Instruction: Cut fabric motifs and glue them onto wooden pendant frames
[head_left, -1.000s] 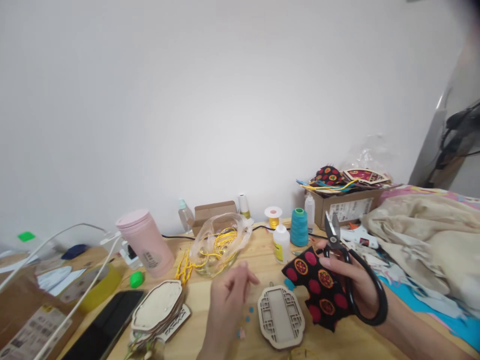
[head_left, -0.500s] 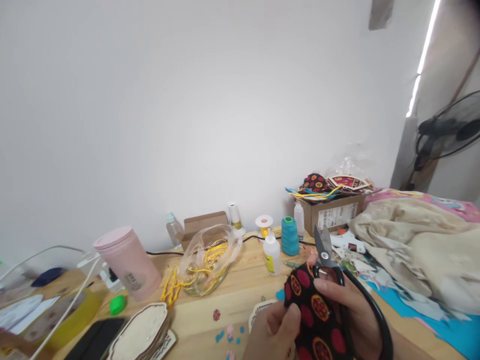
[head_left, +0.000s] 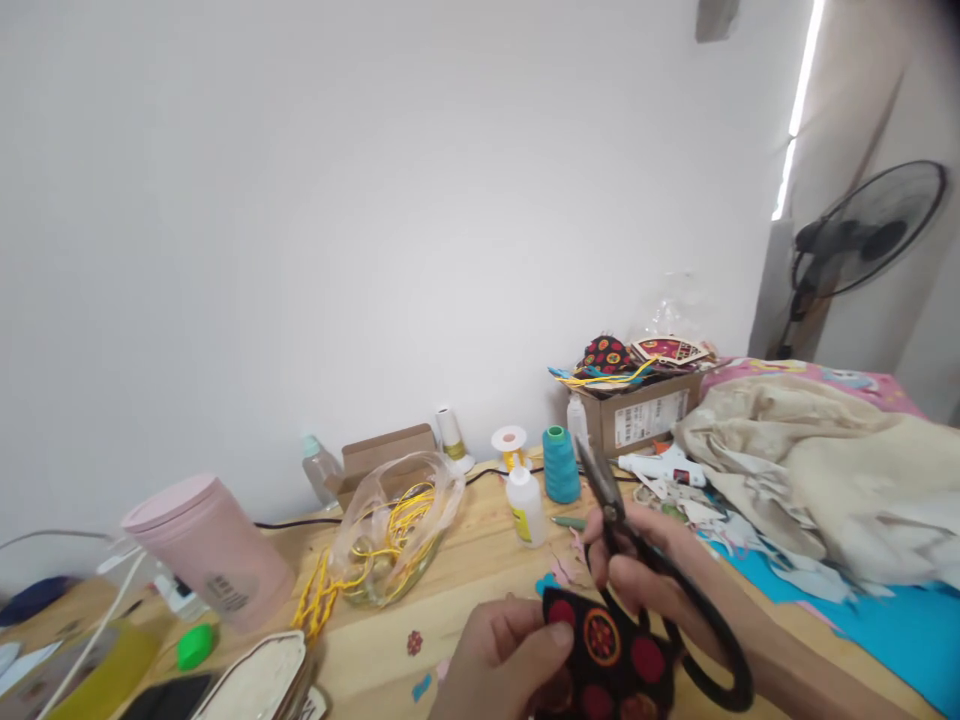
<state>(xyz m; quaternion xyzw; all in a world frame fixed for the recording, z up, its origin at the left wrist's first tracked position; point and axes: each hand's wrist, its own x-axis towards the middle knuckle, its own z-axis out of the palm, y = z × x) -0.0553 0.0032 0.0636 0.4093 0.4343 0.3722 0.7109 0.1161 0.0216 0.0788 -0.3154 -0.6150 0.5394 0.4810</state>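
Near the bottom centre, my left hand (head_left: 506, 655) pinches the upper left edge of a black cloth (head_left: 611, 650) patterned with red dots and orange-ringed flowers. My right hand (head_left: 660, 575) is wrapped round black-handled scissors (head_left: 613, 510), just above and right of the cloth. The blades point up and left and look closed. One large handle loop hangs over my right wrist side. The cloth's lower part runs out of view.
A glue bottle (head_left: 525, 508), a teal thread cone (head_left: 560, 465) and a box (head_left: 641, 415) of patterned pieces stand behind my hands. Left are a bag of yellow cord (head_left: 397, 530), a pink tumbler (head_left: 210, 550) and wooden pieces (head_left: 255, 680). Beige cloth (head_left: 810, 470) lies right.
The scissors have closed and moved off the cloth, with my right hand now apart from it. The cloth has dropped lower and turned. The view has shifted right.
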